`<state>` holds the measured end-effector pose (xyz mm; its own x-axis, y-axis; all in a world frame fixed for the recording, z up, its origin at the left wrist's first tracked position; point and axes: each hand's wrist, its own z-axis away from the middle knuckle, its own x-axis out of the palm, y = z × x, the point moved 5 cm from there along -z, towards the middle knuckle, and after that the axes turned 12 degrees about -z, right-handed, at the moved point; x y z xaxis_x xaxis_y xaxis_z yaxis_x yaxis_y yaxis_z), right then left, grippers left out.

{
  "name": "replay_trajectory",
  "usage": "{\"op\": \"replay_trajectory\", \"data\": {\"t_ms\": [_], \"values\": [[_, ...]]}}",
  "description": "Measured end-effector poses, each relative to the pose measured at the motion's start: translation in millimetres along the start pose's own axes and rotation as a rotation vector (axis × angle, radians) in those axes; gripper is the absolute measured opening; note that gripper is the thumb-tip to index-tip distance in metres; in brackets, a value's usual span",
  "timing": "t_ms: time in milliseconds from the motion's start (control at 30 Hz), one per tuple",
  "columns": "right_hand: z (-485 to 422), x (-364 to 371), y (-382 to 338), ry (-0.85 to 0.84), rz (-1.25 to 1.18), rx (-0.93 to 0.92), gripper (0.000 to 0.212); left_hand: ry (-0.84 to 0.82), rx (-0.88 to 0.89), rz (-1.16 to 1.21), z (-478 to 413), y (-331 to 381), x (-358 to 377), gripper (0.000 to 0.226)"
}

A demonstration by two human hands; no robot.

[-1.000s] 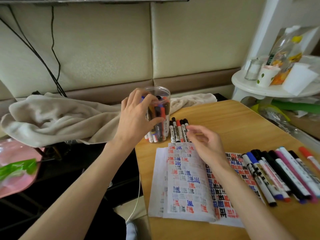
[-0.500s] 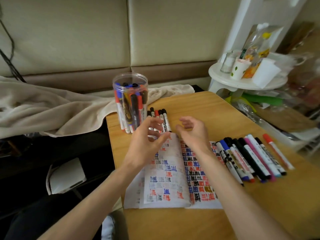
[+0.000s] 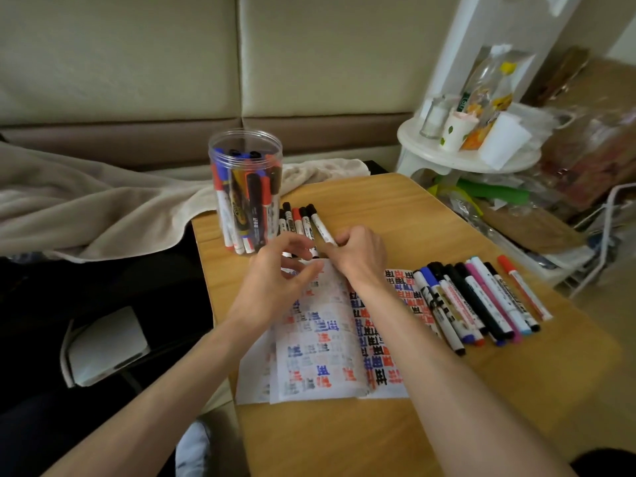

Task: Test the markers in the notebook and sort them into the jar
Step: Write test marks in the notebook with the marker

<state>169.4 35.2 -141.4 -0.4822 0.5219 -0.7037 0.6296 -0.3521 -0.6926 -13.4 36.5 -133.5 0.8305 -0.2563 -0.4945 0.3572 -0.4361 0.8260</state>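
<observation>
Marker [image 3: 320, 226], white-barrelled with a black cap, pinched in right hand [image 3: 359, 256] fingers; left hand [image 3: 275, 275] fingers loosely spread.

Jar [image 3: 245, 187] behind notebook [image 3: 330, 332] on table [image 3: 395, 208], marker row [image 3: 481, 297] right of notebook

The right hand [image 3: 359, 256] curled palm-down, fingers pinched shut at its 10 o'clock. The left hand [image 3: 275, 273] hovered just beside it, fingers loosely spread.

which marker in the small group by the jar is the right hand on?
The black-capped marker at the group's right edge; the right hand grips its lower end, tilting it off the others.
</observation>
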Motion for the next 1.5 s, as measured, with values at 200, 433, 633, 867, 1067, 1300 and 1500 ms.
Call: {"op": "replay_trajectory", "data": {"t_ms": [200,433,633,867,1067,1300,1500], "values": [[19,-55,13,0.22,-0.59,0.014,0.009,-0.032,0.019,-0.015,-2,5,6,0.029],[74,-129,23,0.102,-0.888,0.05,0.013,0.056,0.296,-0.433,13,43,20,0.057],[119,-138,55,0.073,-1.09,0.163,0.02,-0.098,0.437,-0.438,35,70,53,0.034],[146,-126,78,-0.081,-0.957,0.261,0.038,-0.292,0.673,-0.626,66,77,79,0.035],[149,-136,86,-0.117,-1.086,0.251,0.031,-0.437,0.553,-0.452,71,77,71,0.042],[143,-169,116,0.087,-1.128,0.293,0.033,-0.385,0.399,-0.385,53,49,35,0.024],[161,-150,110,-0.016,-0.971,0.204,0.036,-0.375,0.476,-0.487,63,46,45,0.028]]}}
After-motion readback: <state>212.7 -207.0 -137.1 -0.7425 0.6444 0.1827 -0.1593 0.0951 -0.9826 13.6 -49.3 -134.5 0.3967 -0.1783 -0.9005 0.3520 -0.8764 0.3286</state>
